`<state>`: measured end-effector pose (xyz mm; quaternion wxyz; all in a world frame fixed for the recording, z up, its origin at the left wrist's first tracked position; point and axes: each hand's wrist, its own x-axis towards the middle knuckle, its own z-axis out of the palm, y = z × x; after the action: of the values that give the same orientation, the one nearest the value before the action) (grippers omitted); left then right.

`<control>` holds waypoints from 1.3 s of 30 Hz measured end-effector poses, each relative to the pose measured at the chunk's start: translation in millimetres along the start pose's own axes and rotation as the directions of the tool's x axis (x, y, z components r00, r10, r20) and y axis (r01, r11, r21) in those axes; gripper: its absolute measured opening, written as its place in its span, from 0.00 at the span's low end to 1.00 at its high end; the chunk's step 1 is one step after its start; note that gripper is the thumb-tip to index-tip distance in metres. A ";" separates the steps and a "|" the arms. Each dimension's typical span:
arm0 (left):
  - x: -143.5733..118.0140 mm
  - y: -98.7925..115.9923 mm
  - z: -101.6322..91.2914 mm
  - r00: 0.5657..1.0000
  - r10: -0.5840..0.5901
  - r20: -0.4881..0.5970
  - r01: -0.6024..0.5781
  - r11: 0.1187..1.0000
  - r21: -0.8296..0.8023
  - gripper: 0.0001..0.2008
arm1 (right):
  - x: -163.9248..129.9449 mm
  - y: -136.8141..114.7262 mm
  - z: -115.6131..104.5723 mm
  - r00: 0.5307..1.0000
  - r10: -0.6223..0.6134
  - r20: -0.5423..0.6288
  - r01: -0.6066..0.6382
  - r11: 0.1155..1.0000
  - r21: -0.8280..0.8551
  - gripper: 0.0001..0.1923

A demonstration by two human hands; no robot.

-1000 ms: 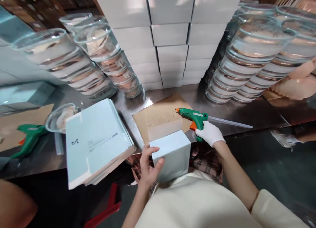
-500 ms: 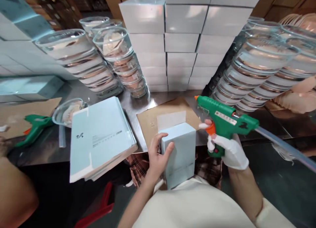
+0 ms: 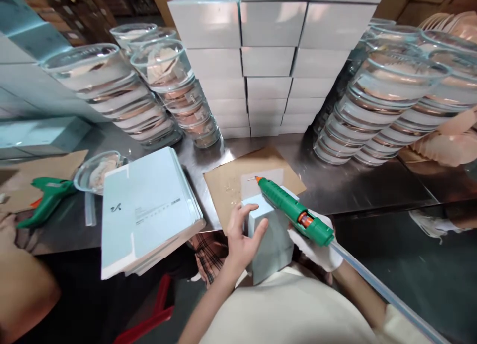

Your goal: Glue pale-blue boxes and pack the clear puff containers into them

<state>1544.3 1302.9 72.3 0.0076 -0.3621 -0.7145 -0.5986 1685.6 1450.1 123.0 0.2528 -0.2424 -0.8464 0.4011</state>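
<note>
Swinging leftward since half a second ago, the green glue gun (image 3: 281, 202) points its tip (image 3: 258, 179) over the white flap (image 3: 271, 175), the right hand (image 3: 318, 254) wrapped around it. The left hand's grip (image 3: 241, 237) stays clamped on the blue box (image 3: 274, 249) by the surface (image 3: 335, 190).

You are in what looks like a packing workshop, shown by the metal worktop (image 3: 346, 190), stacked white boxes (image 3: 273, 25), piled clear containers (image 3: 357, 105) and green glue gun (image 3: 285, 201).
</note>
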 end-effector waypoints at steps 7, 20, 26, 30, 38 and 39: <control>-8.5 -12.3 -11.2 0.995 -0.083 -0.056 0.083 0.997 -0.011 0.14 | -2.9 43.4 -22.2 0.911 0.411 -0.025 -0.404 0.903 0.149 0.16; -9.8 -17.3 -21.6 0.990 -0.063 -0.123 0.042 0.986 -0.163 0.15 | 73.6 74.3 -20.2 0.750 0.657 0.070 -0.651 0.716 0.252 0.21; -9.2 -18.3 -16.2 0.994 -0.096 -0.048 0.086 0.979 -0.185 0.22 | 74.4 24.7 -10.9 0.917 0.343 0.206 -0.400 0.799 0.449 0.31; -12.9 -19.5 -6.8 0.983 -0.174 -0.058 0.147 0.937 -0.317 0.25 | 76.5 22.7 8.1 0.884 0.230 0.407 -0.441 0.699 0.563 0.34; -4.6 -29.4 -15.6 0.991 -0.137 -0.008 0.118 0.883 -0.454 0.21 | 70.0 28.8 -18.9 0.746 -0.373 0.551 0.114 0.888 0.447 0.33; -3.9 -29.6 -17.4 0.992 -0.128 0.023 0.126 0.902 -0.414 0.19 | 71.3 25.7 -18.1 0.733 -0.390 0.557 0.172 0.899 0.403 0.28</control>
<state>1524.2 1285.4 50.3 -0.1065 -0.3066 -0.5934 -0.7365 1648.3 1518.3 129.0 0.0524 0.0821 -0.8307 0.5481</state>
